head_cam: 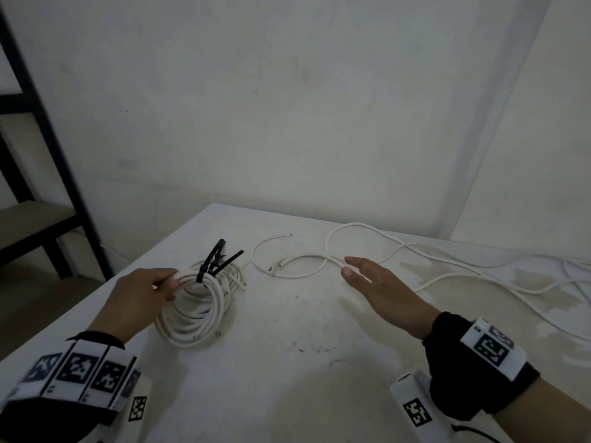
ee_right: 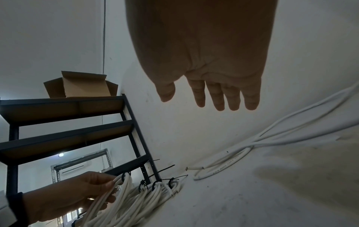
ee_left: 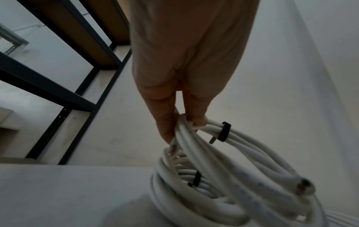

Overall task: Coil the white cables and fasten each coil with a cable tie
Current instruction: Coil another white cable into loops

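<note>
My left hand (head_cam: 160, 286) pinches the top of a coil of white cable (head_cam: 195, 314) that is bound with a black cable tie (head_cam: 204, 273). The coil leans on other tied coils (head_cam: 230, 276) lying on the white table (head_cam: 287, 362). The left wrist view shows my fingers (ee_left: 167, 122) round the coil (ee_left: 242, 161) beside its tie (ee_left: 224, 132). My right hand (head_cam: 367, 276) hovers open, fingers straight, over a loose white cable (head_cam: 303, 266) that runs off to the right. The right wrist view shows my straight fingers (ee_right: 219, 98) above the loose cable (ee_right: 233, 155).
More loose white cable (head_cam: 479, 266) trails across the table's right side. A black metal shelf unit (head_cam: 48, 155) stands to the left, with a cardboard box (ee_right: 81, 84) on top. A white wall stands close behind the table.
</note>
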Available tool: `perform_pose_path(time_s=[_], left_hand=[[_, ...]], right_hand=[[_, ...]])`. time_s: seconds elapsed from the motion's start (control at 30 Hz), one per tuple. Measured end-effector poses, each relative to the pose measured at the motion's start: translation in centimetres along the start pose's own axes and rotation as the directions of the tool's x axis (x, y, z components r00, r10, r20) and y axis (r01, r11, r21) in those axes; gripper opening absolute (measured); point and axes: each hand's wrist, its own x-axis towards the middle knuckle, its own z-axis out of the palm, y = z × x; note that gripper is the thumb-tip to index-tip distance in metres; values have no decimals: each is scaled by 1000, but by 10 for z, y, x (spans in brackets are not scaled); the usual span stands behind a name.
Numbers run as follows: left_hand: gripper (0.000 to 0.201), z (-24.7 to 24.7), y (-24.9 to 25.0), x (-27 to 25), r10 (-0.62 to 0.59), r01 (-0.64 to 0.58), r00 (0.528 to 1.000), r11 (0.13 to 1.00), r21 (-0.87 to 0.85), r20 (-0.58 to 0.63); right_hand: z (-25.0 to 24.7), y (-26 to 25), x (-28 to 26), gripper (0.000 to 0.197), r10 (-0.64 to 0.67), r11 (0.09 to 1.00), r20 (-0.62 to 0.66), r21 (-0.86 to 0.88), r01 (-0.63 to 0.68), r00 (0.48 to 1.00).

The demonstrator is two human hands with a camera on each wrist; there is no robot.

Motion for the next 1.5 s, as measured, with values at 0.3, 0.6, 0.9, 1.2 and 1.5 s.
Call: perform_pose_path(time_s=[0.3, 0.6, 0.9, 1.2, 1.5], left_hand=[[18, 7, -11, 9, -159, 150, 987, 959, 241, 21], [39, 25, 46, 13, -165, 154, 986, 929, 338, 5], [35, 105, 128, 26, 55, -106, 987, 929, 355, 151], [37, 159, 142, 63, -32, -96, 963, 887, 452, 267], [48, 180, 143, 86, -76, -203, 911, 774, 600, 405]], right_hand=[[-11, 15, 1, 48, 65, 996, -16, -54, -66, 998], [-47, 53, 7, 54, 182, 944, -24, -276, -182, 983], [-82, 84, 21, 58, 257, 879, -10, -413, -238, 966], [-83, 92, 58, 54, 217, 801, 79, -584, -132, 973], [-76, 89, 68, 32, 138, 751, 306, -652, 101, 942]])
